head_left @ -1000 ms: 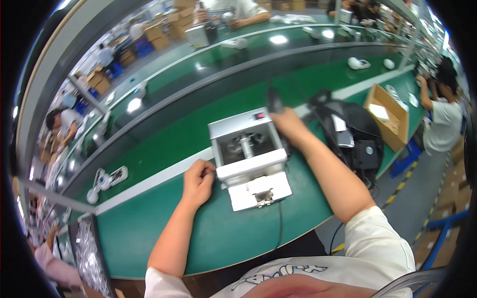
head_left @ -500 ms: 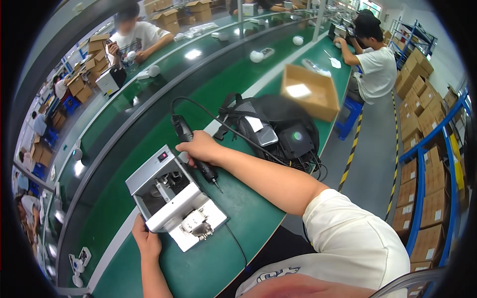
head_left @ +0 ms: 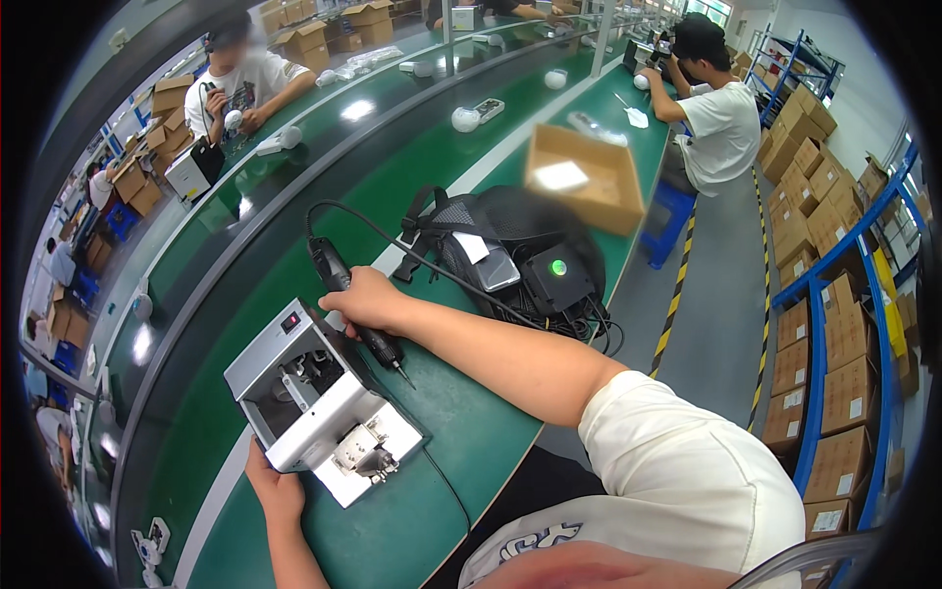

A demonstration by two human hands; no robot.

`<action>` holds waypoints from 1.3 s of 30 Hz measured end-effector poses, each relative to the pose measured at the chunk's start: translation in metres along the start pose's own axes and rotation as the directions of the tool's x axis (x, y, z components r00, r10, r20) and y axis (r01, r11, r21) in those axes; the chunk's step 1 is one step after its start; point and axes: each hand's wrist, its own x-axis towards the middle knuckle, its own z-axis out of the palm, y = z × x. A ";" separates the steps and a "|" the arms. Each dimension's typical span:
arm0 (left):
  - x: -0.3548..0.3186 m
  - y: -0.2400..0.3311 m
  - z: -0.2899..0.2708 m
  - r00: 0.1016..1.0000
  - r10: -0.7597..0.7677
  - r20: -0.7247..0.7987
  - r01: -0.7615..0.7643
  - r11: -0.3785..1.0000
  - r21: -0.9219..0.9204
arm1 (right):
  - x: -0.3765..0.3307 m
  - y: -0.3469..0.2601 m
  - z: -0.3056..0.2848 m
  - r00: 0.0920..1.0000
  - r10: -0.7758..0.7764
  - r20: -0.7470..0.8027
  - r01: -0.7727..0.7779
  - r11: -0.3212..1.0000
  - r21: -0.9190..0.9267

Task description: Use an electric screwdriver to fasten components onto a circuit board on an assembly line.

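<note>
A silver box-shaped screw feeder, with a red switch on top and an open well, stands at an angle on the green bench. My left hand grips its lower left side; some fingertips are hidden behind the casing. On the feeder's other side, my right hand is closed around a black electric screwdriver. The driver's bit points down toward the bench, near the feeder's right edge. From its rear end a black cable loops back to the right. A white plate with a small metal mechanism projects from the feeder's front.
Right of my forearm lie a black backpack, a phone and a black box with a green light. An open cardboard box sits beyond. A conveyor runs along the far side, with white bulb-shaped items. Co-workers sit farther off.
The whole scene sits slightly farther left in the picture, as my viewpoint has shifted. Both hands keep their grips, and the driver stays beside the feeder.
</note>
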 end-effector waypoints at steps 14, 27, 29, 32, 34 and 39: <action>-0.001 0.000 0.000 0.999 0.034 0.019 -0.035 0.998 0.057 | -0.002 -0.001 0.000 0.999 -0.020 -0.025 0.020 1.000 -0.005; -0.002 -0.009 -0.002 0.998 0.052 0.032 -0.056 0.990 0.127 | -0.002 0.000 0.000 0.999 -0.031 -0.034 0.030 0.999 -0.022; -0.003 -0.007 -0.002 0.998 0.049 0.028 -0.052 0.989 0.138 | 0.000 0.001 -0.001 1.000 -0.022 -0.020 0.022 0.999 -0.029; -0.003 -0.003 0.000 0.999 0.046 0.020 -0.049 0.985 0.163 | 0.001 0.001 -0.002 1.000 -0.010 0.010 0.010 0.999 -0.039; -0.003 0.000 0.002 0.998 0.054 0.024 -0.057 0.985 0.165 | 0.000 0.000 -0.002 1.000 -0.006 0.012 0.007 0.999 -0.044; -0.003 -0.002 0.001 0.999 0.044 0.020 -0.046 0.989 0.140 | -0.004 -0.001 0.000 0.998 -0.045 -0.048 0.044 0.999 -0.013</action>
